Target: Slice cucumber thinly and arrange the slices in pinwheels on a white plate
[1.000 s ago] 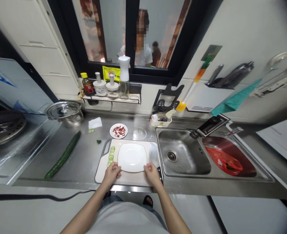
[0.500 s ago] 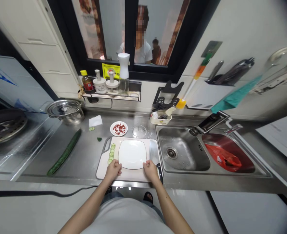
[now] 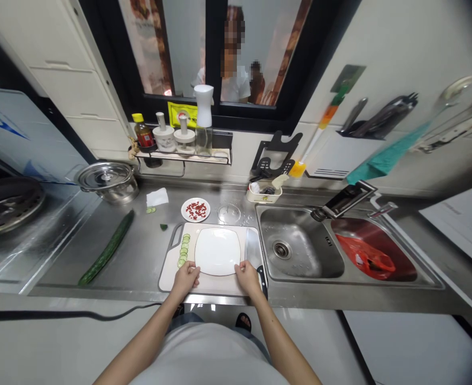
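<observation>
A white square plate (image 3: 217, 250) with rounded corners and a thin dark rim is over the cutting board (image 3: 211, 287). My left hand (image 3: 186, 279) pinches its near left corner, and my right hand (image 3: 247, 278) pinches the near right one. Left of the plate, a row of cucumber slices (image 3: 184, 250) lies on the board. A knife (image 3: 254, 251) rests along the board's right side, its black handle beside my right hand. Whether the plate touches the board I cannot tell.
A whole cucumber (image 3: 107, 248) lies on the steel counter at left, before a lidded pot (image 3: 109, 182). Behind the board stand a small plate of red pieces (image 3: 195, 209) and a clear round dish (image 3: 229, 214). At right is a double sink (image 3: 300, 275) with a red bag (image 3: 366, 256).
The view has shifted very slightly. Both hands keep the same hold on the plate, which stays in place over the board.
</observation>
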`<state>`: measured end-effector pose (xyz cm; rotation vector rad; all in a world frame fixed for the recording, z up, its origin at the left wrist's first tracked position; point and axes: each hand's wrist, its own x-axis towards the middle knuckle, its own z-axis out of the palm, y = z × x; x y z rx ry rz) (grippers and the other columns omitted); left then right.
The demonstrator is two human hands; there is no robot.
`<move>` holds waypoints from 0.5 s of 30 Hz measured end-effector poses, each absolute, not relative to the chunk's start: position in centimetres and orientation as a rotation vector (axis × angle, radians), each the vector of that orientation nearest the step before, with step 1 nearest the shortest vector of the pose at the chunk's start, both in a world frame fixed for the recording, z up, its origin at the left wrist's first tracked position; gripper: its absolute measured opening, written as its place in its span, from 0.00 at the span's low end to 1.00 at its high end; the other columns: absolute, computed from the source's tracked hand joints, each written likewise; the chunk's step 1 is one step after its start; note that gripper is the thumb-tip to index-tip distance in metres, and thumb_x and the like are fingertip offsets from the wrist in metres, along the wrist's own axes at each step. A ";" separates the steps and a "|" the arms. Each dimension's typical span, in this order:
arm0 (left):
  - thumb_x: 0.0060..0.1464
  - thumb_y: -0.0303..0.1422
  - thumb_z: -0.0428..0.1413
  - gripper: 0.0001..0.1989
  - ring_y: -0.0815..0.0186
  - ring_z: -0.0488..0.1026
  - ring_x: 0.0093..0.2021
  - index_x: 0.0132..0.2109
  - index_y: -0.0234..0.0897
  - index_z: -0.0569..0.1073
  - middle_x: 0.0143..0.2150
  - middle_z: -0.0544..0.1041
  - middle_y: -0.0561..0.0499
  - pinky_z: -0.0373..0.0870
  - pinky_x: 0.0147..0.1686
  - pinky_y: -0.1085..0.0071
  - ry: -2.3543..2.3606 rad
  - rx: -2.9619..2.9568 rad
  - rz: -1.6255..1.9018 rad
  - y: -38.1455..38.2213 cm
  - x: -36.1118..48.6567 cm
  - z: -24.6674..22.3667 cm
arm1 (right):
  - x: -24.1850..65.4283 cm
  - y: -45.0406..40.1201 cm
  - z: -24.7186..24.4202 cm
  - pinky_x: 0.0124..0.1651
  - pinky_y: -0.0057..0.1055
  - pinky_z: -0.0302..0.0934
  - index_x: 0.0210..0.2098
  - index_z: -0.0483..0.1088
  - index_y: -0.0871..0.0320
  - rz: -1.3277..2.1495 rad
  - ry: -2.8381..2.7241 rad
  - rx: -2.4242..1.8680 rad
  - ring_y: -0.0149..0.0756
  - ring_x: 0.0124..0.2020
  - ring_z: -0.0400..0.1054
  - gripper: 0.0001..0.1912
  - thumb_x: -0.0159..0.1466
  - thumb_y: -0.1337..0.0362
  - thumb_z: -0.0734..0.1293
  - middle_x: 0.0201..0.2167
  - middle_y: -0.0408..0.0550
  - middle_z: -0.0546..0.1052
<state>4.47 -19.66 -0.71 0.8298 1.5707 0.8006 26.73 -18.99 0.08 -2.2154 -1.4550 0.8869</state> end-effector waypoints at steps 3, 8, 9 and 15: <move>0.50 0.39 0.56 0.11 0.72 0.66 0.16 0.35 0.37 0.67 0.19 0.68 0.59 0.61 0.19 0.77 1.666 0.962 0.710 -20.1 4.0 -0.2 | 26.7 -19.1 0.7 0.33 0.25 0.52 0.32 0.68 0.58 0.909 -1.468 -2.231 0.33 0.29 0.65 0.08 0.61 0.61 0.61 0.26 0.46 0.73; 0.51 0.39 0.54 0.09 0.66 0.70 0.25 0.30 0.38 0.70 0.21 0.71 0.55 0.60 0.26 0.74 1.855 1.291 0.648 -20.9 2.0 -0.3 | 26.7 -19.6 1.9 0.33 0.25 0.52 0.38 0.69 0.58 0.877 -1.515 -2.266 0.35 0.31 0.67 0.11 0.63 0.59 0.60 0.28 0.47 0.74; 0.51 0.39 0.54 0.08 0.66 0.70 0.26 0.31 0.39 0.71 0.21 0.72 0.55 0.60 0.27 0.74 1.896 1.319 0.645 -21.0 1.5 -0.4 | 26.7 -19.7 2.1 0.33 0.26 0.51 0.40 0.69 0.58 0.856 -1.530 -2.270 0.36 0.31 0.67 0.12 0.63 0.59 0.60 0.27 0.47 0.74; 0.52 0.39 0.52 0.09 0.64 0.72 0.31 0.37 0.39 0.71 0.28 0.76 0.53 0.61 0.31 0.74 2.030 1.329 0.677 -20.8 -1.8 -1.3 | 27.1 -20.2 3.0 0.32 0.26 0.52 0.42 0.69 0.57 0.826 -1.539 -2.212 0.36 0.29 0.68 0.12 0.63 0.59 0.59 0.24 0.45 0.73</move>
